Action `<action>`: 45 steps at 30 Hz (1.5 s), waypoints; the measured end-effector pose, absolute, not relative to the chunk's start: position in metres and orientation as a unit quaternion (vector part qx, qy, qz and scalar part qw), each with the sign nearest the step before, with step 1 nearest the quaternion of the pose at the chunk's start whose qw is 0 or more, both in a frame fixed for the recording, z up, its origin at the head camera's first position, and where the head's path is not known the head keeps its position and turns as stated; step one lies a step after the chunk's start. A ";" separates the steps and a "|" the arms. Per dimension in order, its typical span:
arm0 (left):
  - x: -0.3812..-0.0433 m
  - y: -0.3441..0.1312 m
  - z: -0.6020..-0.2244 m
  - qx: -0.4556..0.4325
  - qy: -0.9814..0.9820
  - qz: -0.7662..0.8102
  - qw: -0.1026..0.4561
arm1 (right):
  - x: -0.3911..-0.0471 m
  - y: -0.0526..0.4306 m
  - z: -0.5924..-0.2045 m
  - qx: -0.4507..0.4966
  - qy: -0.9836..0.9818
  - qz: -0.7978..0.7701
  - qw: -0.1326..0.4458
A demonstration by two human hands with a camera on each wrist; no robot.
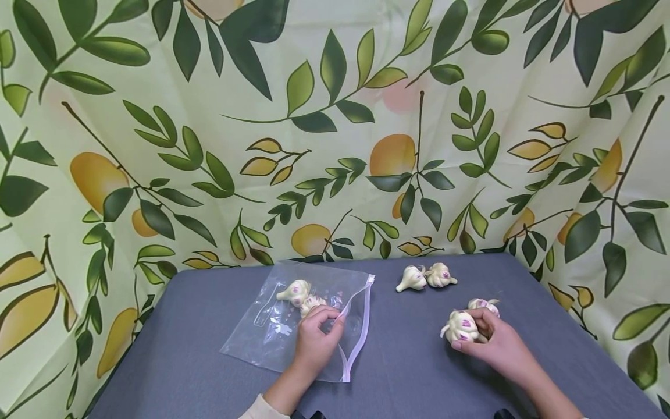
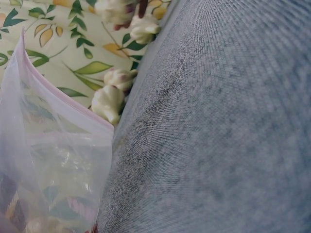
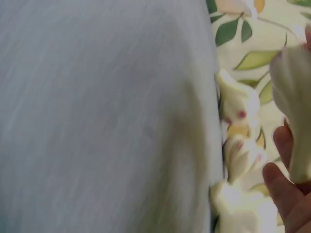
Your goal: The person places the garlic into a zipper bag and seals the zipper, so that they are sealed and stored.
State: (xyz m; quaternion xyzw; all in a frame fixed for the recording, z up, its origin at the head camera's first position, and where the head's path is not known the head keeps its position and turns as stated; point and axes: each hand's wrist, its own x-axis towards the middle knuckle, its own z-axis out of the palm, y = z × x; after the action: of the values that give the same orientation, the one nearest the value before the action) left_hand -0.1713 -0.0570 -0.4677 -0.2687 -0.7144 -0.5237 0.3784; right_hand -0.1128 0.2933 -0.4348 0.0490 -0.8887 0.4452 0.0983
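Observation:
A clear zip bag (image 1: 262,334) with a pale pink zip edge lies on the table, its mouth to the right. Inside it are two garlic bulbs (image 1: 297,292), white with purple marks. My left hand (image 1: 318,340) pinches the upper layer of the bag near the mouth, lifting it a little. At the right, my right hand (image 1: 494,342) grips a garlic bulb (image 1: 460,327) between thumb and fingers; the right wrist view shows that bulb (image 3: 296,97) with its stem pointing down. Just behind this hand sits another garlic bulb (image 1: 480,304), partly covered by the fingers.
Two more garlic bulbs, one on the left (image 1: 412,279) and one on the right (image 1: 439,275), sit together near the back edge of the grey-blue table (image 1: 408,349). A cloth (image 1: 335,145) printed with leaves and fruit hangs behind and along the sides.

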 end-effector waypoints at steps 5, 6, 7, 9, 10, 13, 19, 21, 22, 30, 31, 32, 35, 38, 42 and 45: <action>-0.171 -0.059 -0.470 -0.255 -0.725 -0.530 0.359 | -0.121 0.276 -0.427 0.047 -0.885 0.445 0.130; -0.171 -0.059 -0.470 -0.252 -0.726 -0.533 0.354 | -0.123 0.273 -0.426 0.049 -0.885 0.443 0.132; -0.171 -0.059 -0.469 -0.252 -0.726 -0.532 0.354 | -0.125 0.270 -0.425 0.051 -0.885 0.444 0.134; -0.170 -0.059 -0.468 -0.253 -0.725 -0.534 0.355 | -0.129 0.263 -0.424 0.053 -0.883 0.445 0.138; -0.170 -0.058 -0.468 -0.255 -0.723 -0.533 0.358 | -0.131 0.259 -0.423 0.054 -0.885 0.440 0.141; -0.170 -0.058 -0.467 -0.260 -0.719 -0.531 0.365 | -0.135 0.247 -0.422 0.052 -0.892 0.423 0.150; -0.170 -0.058 -0.467 -0.263 -0.719 -0.525 0.372 | -0.145 0.219 -0.422 0.062 -0.912 0.369 0.169; -0.170 -0.058 -0.467 -0.264 -0.718 -0.524 0.374 | -0.149 0.209 -0.424 0.078 -0.915 0.354 0.179; -0.170 -0.057 -0.467 -0.265 -0.717 -0.523 0.377 | -0.151 0.204 -0.426 0.090 -0.916 0.345 0.185; -0.168 -0.055 -0.462 -0.251 -0.722 -0.522 0.378 | -0.162 0.156 -0.441 0.167 -0.911 0.333 0.177; -0.166 -0.054 -0.459 -0.252 -0.721 -0.521 0.380 | -0.163 0.150 -0.443 0.177 -0.911 0.329 0.173; -0.165 -0.054 -0.456 -0.252 -0.720 -0.523 0.380 | -0.164 0.145 -0.445 0.187 -0.912 0.323 0.169; -0.158 -0.053 -0.444 -0.258 -0.716 -0.526 0.378 | -0.168 0.129 -0.449 0.222 -0.911 0.310 0.156; -0.153 -0.053 -0.434 -0.261 -0.713 -0.529 0.379 | -0.174 0.117 -0.450 0.251 -0.906 0.309 0.146; -0.152 -0.053 -0.429 -0.263 -0.710 -0.524 0.390 | -0.184 0.104 -0.452 0.262 -0.903 0.314 0.133; -0.153 -0.053 -0.430 -0.270 -0.706 -0.519 0.399 | -0.191 0.098 -0.457 0.253 -0.907 0.316 0.115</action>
State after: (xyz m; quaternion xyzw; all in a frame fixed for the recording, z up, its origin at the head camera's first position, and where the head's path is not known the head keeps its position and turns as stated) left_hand -0.1527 -0.0531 -0.4303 -0.2704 -0.7061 -0.5187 0.3991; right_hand -0.1912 0.0975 -0.4569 0.2530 -0.9070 0.3165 0.1151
